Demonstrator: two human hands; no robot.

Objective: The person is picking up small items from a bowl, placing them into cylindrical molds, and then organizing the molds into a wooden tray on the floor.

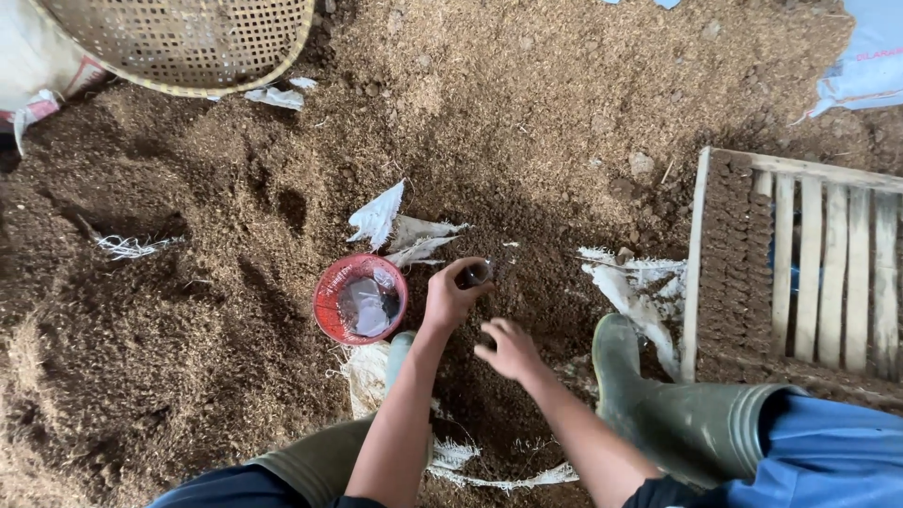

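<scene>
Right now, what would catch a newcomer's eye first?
The red basket sits bright against the brown soil heap, just left of the left hand, whose grip holds a small dark pot. The right hand hovers over the soil nearby, and a wooden slatted tray lies at right.

One head-worn camera looks steeply down (fairly near) at the soil floor [235, 357].
</scene>
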